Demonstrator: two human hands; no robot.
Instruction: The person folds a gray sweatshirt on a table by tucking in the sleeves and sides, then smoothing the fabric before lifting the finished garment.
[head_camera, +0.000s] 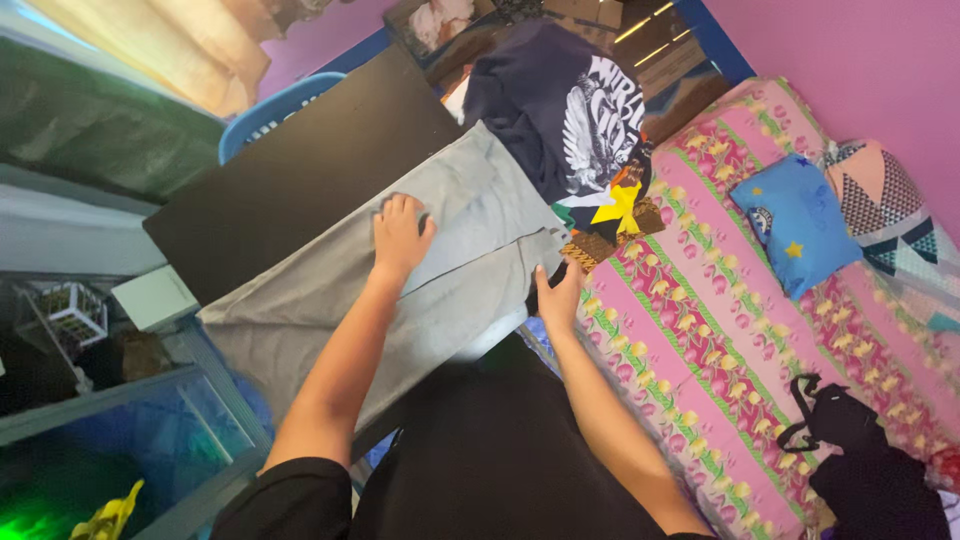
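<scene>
Smoothing stage: left hand (400, 235) lay flat, fingers spread, on grey trousers (420, 275); right hand (558, 295) pinched their 3 o'clock edge. Folding needed next.

A small white box (152, 296), plain and rectangular, stands at the left edge of the black board (300, 160), just beside the grey cloth (300, 310) and well apart from the left hand (400, 235) lying flat on it. At the top edge sits what looks like a brown cardboard box (585, 12), partly cut off. No screen or sign is in view.
</scene>
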